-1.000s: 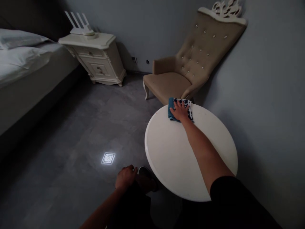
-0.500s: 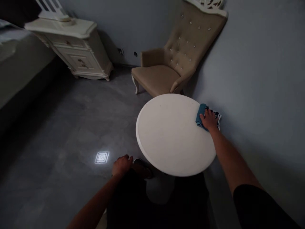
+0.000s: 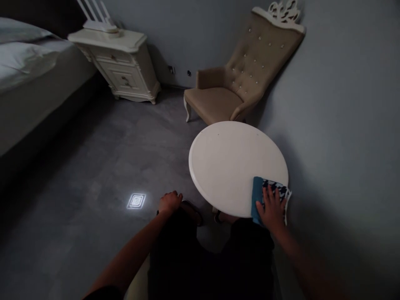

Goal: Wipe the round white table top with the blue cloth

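My right hand (image 3: 273, 210) lies flat with spread fingers on a folded cloth (image 3: 257, 196), teal on one side and dark-and-white patterned on the other. Pressed against the near right rim of a round white table (image 3: 229, 164), the cloth partly overhangs the edge. My left hand (image 3: 170, 203) rests on my left knee, its fingers loosely draped and holding nothing; part of them is hidden behind the back of the hand.
Beyond the table stands a tan tufted armchair (image 3: 215, 100). A white nightstand (image 3: 125, 75) bears a white device with upright bars (image 3: 100, 25). The bed (image 3: 37, 91) is at the left, a grey wall (image 3: 346, 125) at the right. Light patterns the floor (image 3: 136, 201).
My right hand has slid the cloth along the table's right rim toward me. The left hand stays on my knee. The view has shifted slightly left.
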`<state>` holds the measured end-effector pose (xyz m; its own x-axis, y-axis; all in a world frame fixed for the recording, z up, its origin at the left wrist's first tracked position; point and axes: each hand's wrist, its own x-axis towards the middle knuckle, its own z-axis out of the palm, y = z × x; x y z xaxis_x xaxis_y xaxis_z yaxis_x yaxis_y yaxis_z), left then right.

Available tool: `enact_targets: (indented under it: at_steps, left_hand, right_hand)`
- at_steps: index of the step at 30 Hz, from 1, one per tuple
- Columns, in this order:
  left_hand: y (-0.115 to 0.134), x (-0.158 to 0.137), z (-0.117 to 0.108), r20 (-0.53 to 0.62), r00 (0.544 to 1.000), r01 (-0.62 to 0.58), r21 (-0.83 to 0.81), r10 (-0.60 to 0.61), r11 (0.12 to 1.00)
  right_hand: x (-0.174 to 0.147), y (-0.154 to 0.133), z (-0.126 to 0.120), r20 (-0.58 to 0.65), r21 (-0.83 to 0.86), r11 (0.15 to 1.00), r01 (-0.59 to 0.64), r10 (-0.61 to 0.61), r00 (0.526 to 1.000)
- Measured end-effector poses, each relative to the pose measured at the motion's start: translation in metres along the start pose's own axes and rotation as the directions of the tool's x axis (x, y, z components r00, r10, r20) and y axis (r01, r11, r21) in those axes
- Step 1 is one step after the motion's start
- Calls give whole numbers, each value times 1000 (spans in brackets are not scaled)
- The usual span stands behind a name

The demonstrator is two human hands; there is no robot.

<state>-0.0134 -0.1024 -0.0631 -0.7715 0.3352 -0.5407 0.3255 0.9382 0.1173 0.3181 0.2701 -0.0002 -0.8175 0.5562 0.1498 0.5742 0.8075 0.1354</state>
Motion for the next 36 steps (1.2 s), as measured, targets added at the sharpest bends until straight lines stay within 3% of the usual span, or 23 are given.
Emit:
enact_targets:
  at_steps: [4, 8, 11, 15, 22, 26, 29, 36]
  left_hand:
    - [-1, 1, 4, -13, 1000, 8, -2, -8, 1000]
    - [-3, 1, 7, -17, 1000, 23, -7, -23, 1000]
    - [-6, 1, 8, -12, 1000, 19, -18, -19, 1000]
    - [-9, 2, 7, -6, 1000, 19, -27, -19, 999]
    - [-11, 6, 2, 19, 999, 36, -36, -36, 999]
    - [-13, 9, -4, 38, 998, 44, -42, -42, 998]
    - [-13, 10, -10, 62, 997, 45, -47, -42, 998]
    - [-9, 13, -21, 100, 994, 44, -53, -38, 998]
  right_hand:
    - [-24, -76, -13, -15, 63, 980, 189, -189, 982]
    - [-3, -143, -29, 3, 157, 913, 378, -383, 924]
    - [35, -186, -41, 23, 251, 839, 483, -504, 863]
    - [99, -235, -53, 49, 383, 760, 526, -585, 810]
    - [227, -299, -49, 38, 437, 779, 450, -515, 856]
    - [302, -311, -36, 31, 425, 827, 368, -420, 907]
    - [356, -300, -24, 51, 417, 867, 273, -322, 945]
    - [453, -220, 1, 137, 377, 925, 57, -116, 984]
